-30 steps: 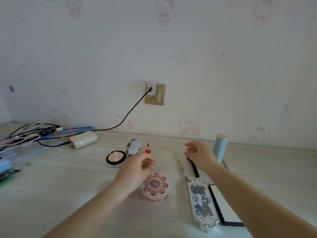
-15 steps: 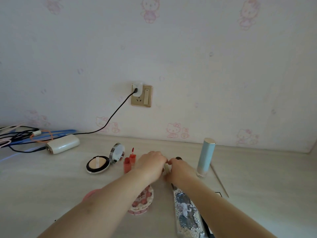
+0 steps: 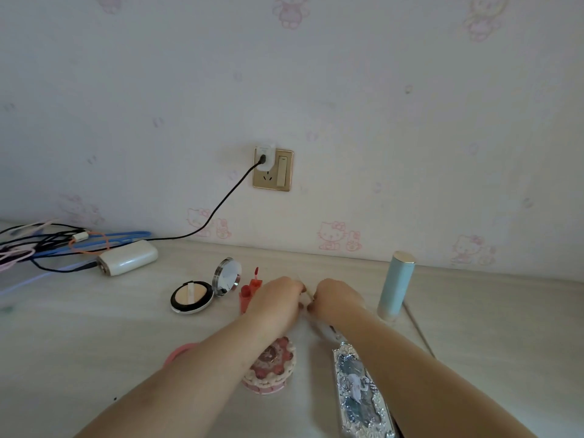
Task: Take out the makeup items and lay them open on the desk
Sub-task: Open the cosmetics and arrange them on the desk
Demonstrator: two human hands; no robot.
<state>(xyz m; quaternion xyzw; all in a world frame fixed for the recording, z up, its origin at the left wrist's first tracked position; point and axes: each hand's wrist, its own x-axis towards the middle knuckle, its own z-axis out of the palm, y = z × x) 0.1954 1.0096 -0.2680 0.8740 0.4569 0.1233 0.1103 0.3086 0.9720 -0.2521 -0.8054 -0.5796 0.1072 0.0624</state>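
My left hand [image 3: 278,300] and my right hand [image 3: 336,297] meet at the desk's middle, both pinched on a thin pale pencil-like makeup stick [image 3: 306,290] held between them. An open powder compact [image 3: 192,297] with its mirror lid up lies to the left. An opened red lip gloss [image 3: 248,290] stands just behind my left hand. A pink flower-shaped case [image 3: 273,368] sits under my left forearm. A silver ornate palette [image 3: 360,396] lies closed under my right forearm. A tall teal tube [image 3: 396,286] stands at the right.
A white power bank [image 3: 128,257] and a tangle of cables [image 3: 47,245] lie at the back left. A black cord runs to the wall socket [image 3: 272,169]. A thin stick [image 3: 420,330] lies right of the teal tube. A pink round thing [image 3: 177,354] peeks from under my left arm.
Both hands came together from apart and now grip the thin stick between them. My head view shifted, so the desk items sit differently in frame.
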